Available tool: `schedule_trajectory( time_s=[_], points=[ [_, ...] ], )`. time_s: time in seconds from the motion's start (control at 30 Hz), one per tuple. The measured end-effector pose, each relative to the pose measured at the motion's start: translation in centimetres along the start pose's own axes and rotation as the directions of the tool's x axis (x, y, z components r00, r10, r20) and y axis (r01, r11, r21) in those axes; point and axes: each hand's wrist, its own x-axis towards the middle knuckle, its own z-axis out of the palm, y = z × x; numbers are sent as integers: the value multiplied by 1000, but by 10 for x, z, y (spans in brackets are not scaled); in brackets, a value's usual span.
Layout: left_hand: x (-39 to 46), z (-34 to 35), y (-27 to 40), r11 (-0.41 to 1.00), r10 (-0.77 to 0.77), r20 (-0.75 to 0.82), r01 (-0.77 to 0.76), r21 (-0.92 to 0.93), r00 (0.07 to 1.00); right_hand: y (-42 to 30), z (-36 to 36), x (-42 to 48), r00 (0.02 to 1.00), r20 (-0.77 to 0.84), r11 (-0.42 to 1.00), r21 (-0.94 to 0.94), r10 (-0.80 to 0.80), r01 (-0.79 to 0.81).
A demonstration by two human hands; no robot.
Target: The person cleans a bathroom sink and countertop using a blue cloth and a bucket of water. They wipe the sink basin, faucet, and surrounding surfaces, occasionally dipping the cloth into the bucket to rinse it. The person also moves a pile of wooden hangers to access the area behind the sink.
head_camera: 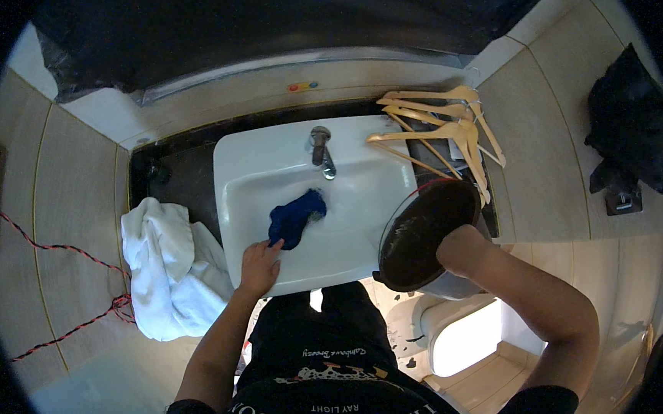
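A dark blue cloth (294, 218) lies in the white sink basin (360, 209), below the chrome faucet (322, 153). My left hand (261, 266) is at the basin's front left, its fingertips touching the lower end of the cloth; whether they pinch it is unclear. On the right, a dark bucket (416, 236) with a thin wire handle is tilted at the basin's right edge. My right hand (464, 251) reaches over the bucket's rim, with its fingers hidden inside, so what they hold cannot be seen.
Several wooden hangers (446, 131) rest on the dark counter at the back right. A white towel (174, 277) hangs over the counter's left side. A red and black twisted cord (58, 245) runs along the left wall. A white toilet (464, 331) stands below right.
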Motion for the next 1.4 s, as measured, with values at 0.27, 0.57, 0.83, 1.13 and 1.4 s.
schedule_trajectory(
  time_s=[0.27,0.57,0.83,1.13,1.4],
  points=[
    [-15,-11,-28,988,-78,-81,66,-141,994,-43,-62,34,978,195,998,-15,70,-69],
    [-38,-71,-11,665,-503,-131,286,-689,854,-67,-113,59,950,309,997,40,44,-59],
    [-45,-81,-27,628,-529,-140,275,-728,837,-64,-118,107,858,514,996,-80,17,28],
    [-31,-92,-17,962,-199,144,221,-160,969,-52,-96,66,906,415,989,80,78,-122],
    [29,-74,6,962,-264,546,171,215,795,-31,-18,-28,952,-64,923,275,298,-270]
  ],
)
